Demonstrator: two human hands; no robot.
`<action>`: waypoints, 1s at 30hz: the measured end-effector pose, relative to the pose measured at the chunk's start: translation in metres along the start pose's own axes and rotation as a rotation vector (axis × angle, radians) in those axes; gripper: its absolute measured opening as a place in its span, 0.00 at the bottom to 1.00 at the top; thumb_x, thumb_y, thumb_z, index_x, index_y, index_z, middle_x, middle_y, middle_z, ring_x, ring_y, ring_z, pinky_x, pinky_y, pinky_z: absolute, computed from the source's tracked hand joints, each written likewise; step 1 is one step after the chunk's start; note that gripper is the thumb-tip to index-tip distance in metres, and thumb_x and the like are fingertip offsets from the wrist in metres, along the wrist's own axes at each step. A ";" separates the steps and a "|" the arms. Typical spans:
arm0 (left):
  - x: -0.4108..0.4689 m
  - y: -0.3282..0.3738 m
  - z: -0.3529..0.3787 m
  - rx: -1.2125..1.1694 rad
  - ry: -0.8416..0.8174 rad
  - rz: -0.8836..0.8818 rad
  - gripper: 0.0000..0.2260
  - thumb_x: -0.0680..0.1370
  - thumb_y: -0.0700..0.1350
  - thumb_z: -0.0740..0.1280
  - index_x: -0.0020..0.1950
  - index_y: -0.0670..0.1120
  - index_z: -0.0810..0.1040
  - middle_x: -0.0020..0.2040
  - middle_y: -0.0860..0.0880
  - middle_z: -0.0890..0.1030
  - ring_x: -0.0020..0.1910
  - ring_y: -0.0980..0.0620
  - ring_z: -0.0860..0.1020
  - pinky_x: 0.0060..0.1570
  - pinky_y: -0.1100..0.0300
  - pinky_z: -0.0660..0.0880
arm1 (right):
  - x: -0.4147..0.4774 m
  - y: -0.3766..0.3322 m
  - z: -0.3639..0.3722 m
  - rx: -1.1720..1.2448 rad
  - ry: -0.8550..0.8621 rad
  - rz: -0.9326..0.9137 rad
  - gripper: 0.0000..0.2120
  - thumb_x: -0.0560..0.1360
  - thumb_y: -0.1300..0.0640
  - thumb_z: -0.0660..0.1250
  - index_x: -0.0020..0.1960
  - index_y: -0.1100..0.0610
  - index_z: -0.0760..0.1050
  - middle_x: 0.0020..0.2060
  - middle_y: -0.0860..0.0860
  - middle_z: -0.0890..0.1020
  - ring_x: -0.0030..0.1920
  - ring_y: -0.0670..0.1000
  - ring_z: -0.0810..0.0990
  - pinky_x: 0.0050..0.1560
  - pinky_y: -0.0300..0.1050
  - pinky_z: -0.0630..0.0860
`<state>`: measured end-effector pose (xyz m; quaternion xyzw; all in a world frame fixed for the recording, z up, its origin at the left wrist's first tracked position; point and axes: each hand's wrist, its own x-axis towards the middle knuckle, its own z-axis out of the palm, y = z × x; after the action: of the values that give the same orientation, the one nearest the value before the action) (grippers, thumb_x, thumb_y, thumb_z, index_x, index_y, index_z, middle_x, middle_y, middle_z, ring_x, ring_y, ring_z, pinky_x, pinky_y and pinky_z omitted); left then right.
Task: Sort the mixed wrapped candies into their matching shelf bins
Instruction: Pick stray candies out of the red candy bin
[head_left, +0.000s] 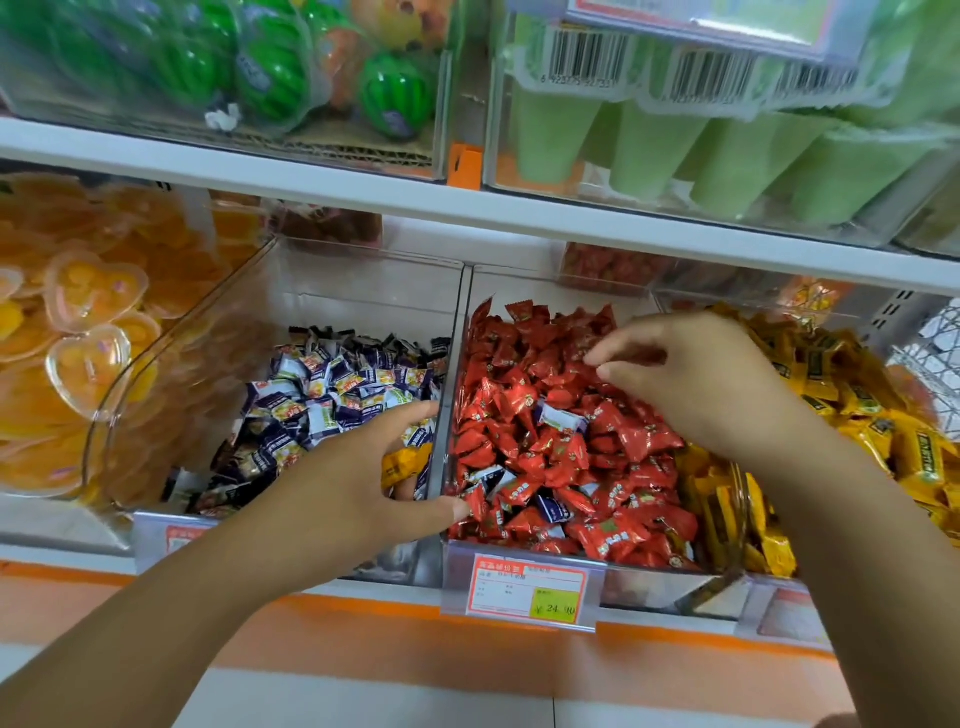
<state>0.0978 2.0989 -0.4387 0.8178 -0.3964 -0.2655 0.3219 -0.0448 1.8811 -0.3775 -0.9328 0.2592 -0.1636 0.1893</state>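
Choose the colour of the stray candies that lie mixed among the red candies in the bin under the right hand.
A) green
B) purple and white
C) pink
B: several purple-and-white candies lie scattered among the red candies in the bin below the right hand.

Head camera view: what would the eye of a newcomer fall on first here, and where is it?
The bright red candies filling the middle bin catch the eye first, with a few purple-white candies mixed among them. Both hands come next: the right hand reaches over the back of that bin, and the left hand sits at its left wall beside a yellow candy.
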 end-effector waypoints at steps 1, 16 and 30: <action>0.000 0.000 0.000 0.000 -0.001 -0.004 0.41 0.61 0.68 0.68 0.71 0.71 0.54 0.42 0.56 0.73 0.33 0.67 0.77 0.34 0.70 0.70 | -0.002 -0.004 0.003 -0.005 -0.028 -0.015 0.06 0.76 0.55 0.69 0.47 0.45 0.82 0.42 0.37 0.79 0.36 0.31 0.75 0.36 0.20 0.66; -0.002 0.001 0.001 0.004 -0.003 -0.003 0.37 0.68 0.62 0.71 0.72 0.70 0.54 0.43 0.56 0.74 0.29 0.65 0.74 0.30 0.70 0.69 | -0.003 -0.018 0.049 -0.043 -0.234 -0.218 0.11 0.76 0.58 0.67 0.56 0.47 0.80 0.48 0.43 0.73 0.43 0.40 0.73 0.44 0.29 0.68; -0.001 -0.001 0.002 -0.028 0.016 0.014 0.36 0.69 0.61 0.72 0.71 0.70 0.56 0.54 0.56 0.72 0.42 0.72 0.76 0.32 0.77 0.70 | 0.005 -0.024 0.106 -0.452 -0.520 -0.279 0.23 0.71 0.48 0.72 0.64 0.51 0.73 0.57 0.52 0.75 0.56 0.56 0.75 0.45 0.45 0.69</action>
<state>0.0966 2.0991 -0.4407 0.8124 -0.3959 -0.2623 0.3383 0.0119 1.9257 -0.4590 -0.9879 0.1022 0.1160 0.0138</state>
